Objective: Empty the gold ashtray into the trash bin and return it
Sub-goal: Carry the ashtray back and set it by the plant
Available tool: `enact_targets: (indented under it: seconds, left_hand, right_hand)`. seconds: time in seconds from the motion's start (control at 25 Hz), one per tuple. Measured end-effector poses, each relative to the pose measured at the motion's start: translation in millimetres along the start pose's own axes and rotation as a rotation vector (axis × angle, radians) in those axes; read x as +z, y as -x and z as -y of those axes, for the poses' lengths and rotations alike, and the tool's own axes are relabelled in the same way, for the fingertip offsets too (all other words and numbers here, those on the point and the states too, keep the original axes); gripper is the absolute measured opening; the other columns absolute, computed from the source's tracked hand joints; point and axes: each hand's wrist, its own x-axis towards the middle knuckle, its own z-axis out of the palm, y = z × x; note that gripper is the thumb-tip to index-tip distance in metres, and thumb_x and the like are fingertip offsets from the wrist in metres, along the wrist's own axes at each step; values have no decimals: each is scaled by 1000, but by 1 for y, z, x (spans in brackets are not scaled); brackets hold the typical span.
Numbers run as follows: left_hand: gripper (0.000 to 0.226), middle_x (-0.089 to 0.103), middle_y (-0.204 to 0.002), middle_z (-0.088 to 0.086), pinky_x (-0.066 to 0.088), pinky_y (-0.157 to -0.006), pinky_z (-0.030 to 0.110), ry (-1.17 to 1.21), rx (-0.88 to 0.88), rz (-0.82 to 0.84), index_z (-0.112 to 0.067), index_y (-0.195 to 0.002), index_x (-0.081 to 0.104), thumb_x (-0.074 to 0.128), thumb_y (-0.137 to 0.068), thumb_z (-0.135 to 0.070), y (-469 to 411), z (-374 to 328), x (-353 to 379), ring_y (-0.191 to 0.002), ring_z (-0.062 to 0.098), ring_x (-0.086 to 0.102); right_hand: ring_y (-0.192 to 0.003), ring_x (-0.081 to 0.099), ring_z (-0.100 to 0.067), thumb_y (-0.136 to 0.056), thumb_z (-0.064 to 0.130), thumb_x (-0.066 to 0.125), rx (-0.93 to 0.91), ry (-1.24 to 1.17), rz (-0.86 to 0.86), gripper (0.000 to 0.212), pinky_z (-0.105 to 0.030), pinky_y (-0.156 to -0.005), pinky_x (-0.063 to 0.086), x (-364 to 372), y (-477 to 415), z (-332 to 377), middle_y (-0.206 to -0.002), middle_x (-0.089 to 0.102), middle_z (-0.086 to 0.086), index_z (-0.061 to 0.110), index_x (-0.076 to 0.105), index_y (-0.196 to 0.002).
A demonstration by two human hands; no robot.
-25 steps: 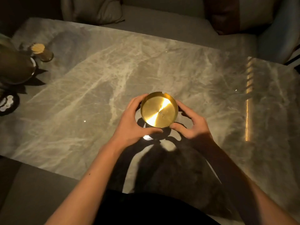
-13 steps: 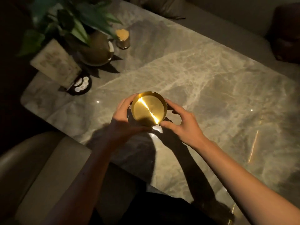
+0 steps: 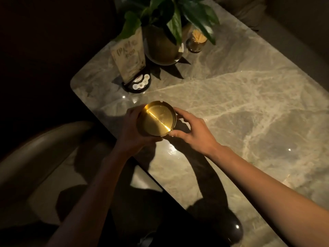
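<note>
The round gold ashtray [image 3: 157, 118] is held above the near-left edge of the marble table [image 3: 240, 104], its shiny inside facing up with nothing visible in it. My left hand [image 3: 132, 132] wraps its left side and underside. My right hand [image 3: 191, 130] pinches its right rim between thumb and fingers. No trash bin is in view.
A potted plant [image 3: 163, 41] stands at the table's far-left end, with a card stand [image 3: 129, 59] on a black base and a jar of toothpicks [image 3: 196, 41] beside it. A curved beige seat [image 3: 35, 157] lies at my lower left; the floor beyond is dark.
The ashtray, held in both hands, has travelled left along the table toward its left end. My view has turned left, bringing the plant and seat into sight.
</note>
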Motion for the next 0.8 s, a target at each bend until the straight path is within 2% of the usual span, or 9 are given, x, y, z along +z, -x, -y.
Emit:
enact_targets:
  seconds: [0.2,0.32,0.36,0.52,0.68,0.8]
  left_hand:
    - [106,45,-137,-6,38,-99,10,38,-76,-56,-15,-143,42,97,-52,-18,-8,33,-25,-125,5,46]
    - [104,48,-138,-8,38,-99,8,65,-130,-90,-15,-142,44,97,-52,-16,-10,47,-39,-121,-14,44]
    - [104,49,-138,-7,38,-99,9,71,-141,-105,-15,-142,44,97,-53,-14,-11,52,-44,-122,-12,45]
    - [103,49,-139,-4,39,-98,10,67,-131,-141,-14,-142,44,96,-54,-11,-17,67,-60,-129,11,47]
    - [103,50,-143,5,42,-98,18,40,-129,-149,-15,-143,43,96,-55,-16,-29,76,-71,-128,16,49]
    - [102,49,-144,9,40,-95,9,18,-129,-166,-10,-144,43,96,-56,-16,-37,82,-77,-129,18,49]
  right_hand:
    - [-128,53,-24,-80,41,76,-29,16,51,77,-48,-108,43,30,-40,6,-141,57,-5,21,41,-146]
    - [-130,51,-25,-82,38,76,-56,44,62,75,-47,-108,42,50,-58,9,-142,56,-6,18,42,-146]
    - [-130,52,-25,-82,37,76,-60,46,64,75,-47,-108,42,57,-65,11,-142,56,-7,17,42,-146]
    - [-129,53,-27,-81,35,77,-61,56,61,76,-46,-107,42,75,-84,17,-140,58,-9,15,42,-146]
    - [-131,52,-25,-80,35,78,-72,80,41,78,-41,-110,40,84,-102,21,-143,56,-8,13,43,-146]
    - [-128,51,-22,-79,33,79,-87,98,20,77,-36,-109,40,90,-115,26,-139,55,-8,12,45,-144]
